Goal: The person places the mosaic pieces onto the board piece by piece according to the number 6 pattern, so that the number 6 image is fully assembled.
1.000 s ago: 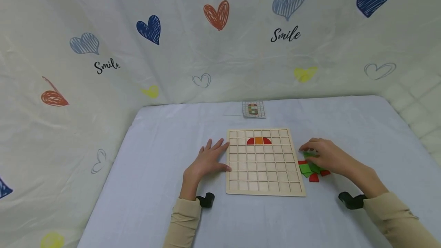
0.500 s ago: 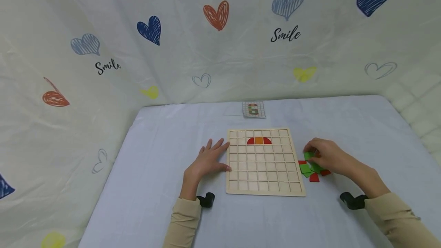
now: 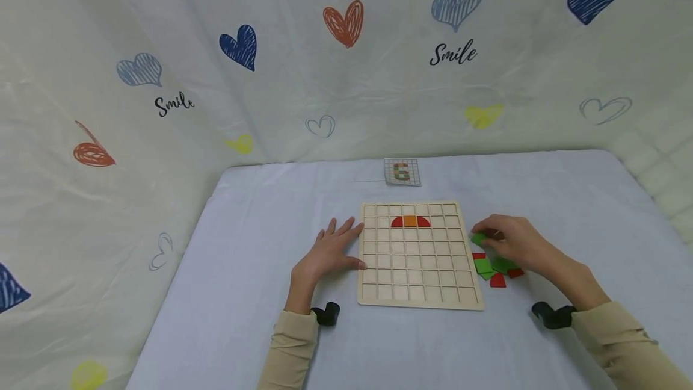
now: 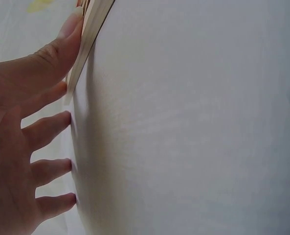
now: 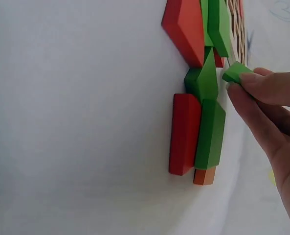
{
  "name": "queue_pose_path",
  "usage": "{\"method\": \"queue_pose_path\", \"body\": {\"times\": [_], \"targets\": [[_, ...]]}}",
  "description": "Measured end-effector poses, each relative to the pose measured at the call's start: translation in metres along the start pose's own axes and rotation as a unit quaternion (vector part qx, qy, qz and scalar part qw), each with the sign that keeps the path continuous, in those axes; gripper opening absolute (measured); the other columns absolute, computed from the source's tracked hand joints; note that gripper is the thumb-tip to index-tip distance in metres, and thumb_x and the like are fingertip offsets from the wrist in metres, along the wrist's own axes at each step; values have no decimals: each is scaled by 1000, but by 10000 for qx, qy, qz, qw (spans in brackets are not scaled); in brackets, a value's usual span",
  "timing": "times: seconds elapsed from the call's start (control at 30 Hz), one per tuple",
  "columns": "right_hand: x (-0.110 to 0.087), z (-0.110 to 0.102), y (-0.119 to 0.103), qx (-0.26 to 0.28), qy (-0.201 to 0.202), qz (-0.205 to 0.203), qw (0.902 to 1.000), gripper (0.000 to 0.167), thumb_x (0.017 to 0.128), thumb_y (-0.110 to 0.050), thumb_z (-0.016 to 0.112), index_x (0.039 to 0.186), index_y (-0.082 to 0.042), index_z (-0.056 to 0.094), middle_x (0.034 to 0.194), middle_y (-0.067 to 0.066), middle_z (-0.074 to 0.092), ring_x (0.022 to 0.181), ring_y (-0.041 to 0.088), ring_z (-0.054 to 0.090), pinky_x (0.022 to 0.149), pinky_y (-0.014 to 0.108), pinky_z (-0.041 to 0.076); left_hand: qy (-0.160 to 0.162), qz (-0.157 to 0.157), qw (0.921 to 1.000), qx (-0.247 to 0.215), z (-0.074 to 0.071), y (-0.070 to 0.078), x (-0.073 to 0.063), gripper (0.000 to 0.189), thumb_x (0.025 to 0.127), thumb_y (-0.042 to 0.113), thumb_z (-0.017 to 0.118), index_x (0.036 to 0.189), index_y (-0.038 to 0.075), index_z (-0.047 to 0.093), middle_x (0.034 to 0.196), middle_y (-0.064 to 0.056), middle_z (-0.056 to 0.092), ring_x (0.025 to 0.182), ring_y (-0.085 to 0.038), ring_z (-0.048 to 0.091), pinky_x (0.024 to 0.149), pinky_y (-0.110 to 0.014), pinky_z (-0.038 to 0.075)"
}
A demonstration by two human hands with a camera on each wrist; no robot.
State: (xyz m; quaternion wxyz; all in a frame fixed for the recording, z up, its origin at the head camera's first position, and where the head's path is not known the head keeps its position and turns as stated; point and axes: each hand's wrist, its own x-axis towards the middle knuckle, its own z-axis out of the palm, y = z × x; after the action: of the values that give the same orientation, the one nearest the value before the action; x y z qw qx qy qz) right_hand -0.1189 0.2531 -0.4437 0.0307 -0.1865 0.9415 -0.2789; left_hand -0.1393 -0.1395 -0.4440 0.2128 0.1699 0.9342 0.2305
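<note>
My right hand (image 3: 511, 238) pinches a green block (image 5: 236, 72) between thumb and fingers, above a small pile at the board's right side. The pile holds green blocks (image 5: 211, 132) and red blocks (image 5: 185, 134), with an orange block (image 5: 204, 176) at one end in the right wrist view. My left hand (image 3: 327, 256) lies with spread fingers at the left edge of the wooden grid board (image 3: 417, 297), thumb and a fingertip touching its rim. Near the board's top, an orange square (image 3: 410, 221) sits between two red curved pieces (image 3: 397, 222) in one row.
Behind the board lies a small printed card (image 3: 403, 172) showing a coloured figure on a grid. A white cloth (image 3: 243, 227) covers the table, and a curtain (image 3: 281, 77) printed with hearts hangs behind it. Both wrists wear black camera straps (image 3: 328, 314).
My right hand has picked a green block from the pile and moved slightly left toward the board with it. The left hand keeps its place at the board's edge.
</note>
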Motion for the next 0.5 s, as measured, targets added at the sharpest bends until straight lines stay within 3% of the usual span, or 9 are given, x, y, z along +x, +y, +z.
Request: {"method": "queue_pose_path", "body": {"times": [0.5], "targets": [[11, 5, -11, 583, 122, -34, 9982, 35, 83, 3, 80, 117, 7, 72, 105, 13, 73, 94, 29, 72, 81, 42, 63, 9, 14, 10000, 42, 3, -3, 3, 89, 87, 40, 81, 162, 23, 36, 172, -3, 22, 160, -41, 4, 127, -62, 9]]}}
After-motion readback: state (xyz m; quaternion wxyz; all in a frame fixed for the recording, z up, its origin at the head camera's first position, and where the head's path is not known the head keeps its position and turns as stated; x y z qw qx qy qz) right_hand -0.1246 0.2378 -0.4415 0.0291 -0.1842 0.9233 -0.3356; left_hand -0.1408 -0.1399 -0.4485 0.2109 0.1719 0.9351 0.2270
